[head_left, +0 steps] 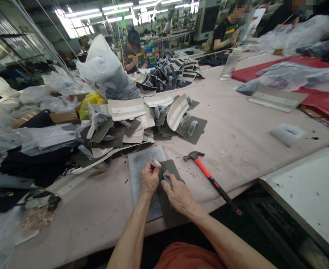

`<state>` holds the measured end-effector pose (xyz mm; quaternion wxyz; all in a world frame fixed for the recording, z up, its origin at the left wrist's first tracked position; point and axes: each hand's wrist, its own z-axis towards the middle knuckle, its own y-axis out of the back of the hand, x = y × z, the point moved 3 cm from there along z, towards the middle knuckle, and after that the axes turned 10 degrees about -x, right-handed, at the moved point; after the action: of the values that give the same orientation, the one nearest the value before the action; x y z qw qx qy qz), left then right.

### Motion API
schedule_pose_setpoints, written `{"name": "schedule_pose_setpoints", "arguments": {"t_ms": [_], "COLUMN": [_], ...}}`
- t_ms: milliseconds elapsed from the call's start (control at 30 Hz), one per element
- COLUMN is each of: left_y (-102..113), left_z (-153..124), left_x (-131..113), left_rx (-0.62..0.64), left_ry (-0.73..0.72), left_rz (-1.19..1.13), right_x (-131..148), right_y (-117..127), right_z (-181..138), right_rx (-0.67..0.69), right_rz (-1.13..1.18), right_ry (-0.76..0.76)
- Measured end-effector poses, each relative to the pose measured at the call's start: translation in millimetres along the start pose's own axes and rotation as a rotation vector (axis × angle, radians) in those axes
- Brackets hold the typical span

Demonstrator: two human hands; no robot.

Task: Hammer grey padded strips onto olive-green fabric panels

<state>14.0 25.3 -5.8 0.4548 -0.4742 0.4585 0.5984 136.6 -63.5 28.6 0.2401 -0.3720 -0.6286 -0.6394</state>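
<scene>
My left hand is closed, with the fingers bent together at the upper edge of a dark olive panel. A small whitish piece shows at its fingertips; I cannot tell whether it is a wrapped finger or something held. My right hand grips the plastic-wrapped handle on that panel, thumb on one side and fingers on the other. The panel lies partly over a speckled grey board at the table's front edge. To the right rests a claw hammer with a red and black handle.
Piled panels with wrapped handles stand beyond the board. Small metal bits are scattered near the hammer. A clear bottle and a white wrapped block are farther right. A co-worker sits across the table.
</scene>
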Motion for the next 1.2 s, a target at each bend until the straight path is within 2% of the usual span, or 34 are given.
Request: {"name": "schedule_pose_setpoints", "arguments": {"t_ms": [67,133,233,300,367,467,567,633,733,867,933,967,1000,1133,1200], "left_y": [-5,-7,-8,-9,-10,-11,-12,-13,-16,-19,-20,-20,-21,-20,-20], "left_z": [2,1,1,1,2,2,2,1,0,-3,-5,-5,-6,-7,-8], "left_x": [2,6,9,8,6,3,2,1,0,2,3,4,4,1,0], "left_rx": [0.039,0.047,0.046,0.041,0.034,0.043,0.060,0.069,0.064,0.069,0.084,0.091,0.099,0.114,0.114], "left_ry": [0.009,0.017,0.030,0.027,0.016,-0.003,-0.028,-0.047,-0.071,-0.126,-0.148,-0.156,-0.165,-0.194,-0.205], "left_rz": [0.024,0.044,0.058,0.091,0.130,0.163,0.186,0.202,0.235,0.251,0.255,0.259,0.265,0.306,0.325], "right_x": [-9,-25,-61,-88,-114,-139,-146,-146,-143,-122,-100,-88,-74,-25,-10], "right_y": [6,20,54,76,92,100,100,100,102,99,100,103,108,127,128], "right_z": [1,5,14,19,22,20,18,20,26,26,23,23,25,29,30], "right_rx": [-0.003,-0.104,-0.361,-0.454,-0.438,-0.330,-0.272,-0.248,-0.146,0.123,0.168,0.148,0.091,-0.208,-0.208], "right_rz": [0.095,0.115,-0.096,-0.321,-0.482,-0.582,-0.633,-0.614,-0.401,0.342,0.564,0.576,0.536,0.123,-0.125], "right_ry": [0.030,0.066,0.095,0.096,0.083,0.073,0.062,0.001,-0.182,-0.588,-0.681,-0.645,-0.544,0.094,0.305]}}
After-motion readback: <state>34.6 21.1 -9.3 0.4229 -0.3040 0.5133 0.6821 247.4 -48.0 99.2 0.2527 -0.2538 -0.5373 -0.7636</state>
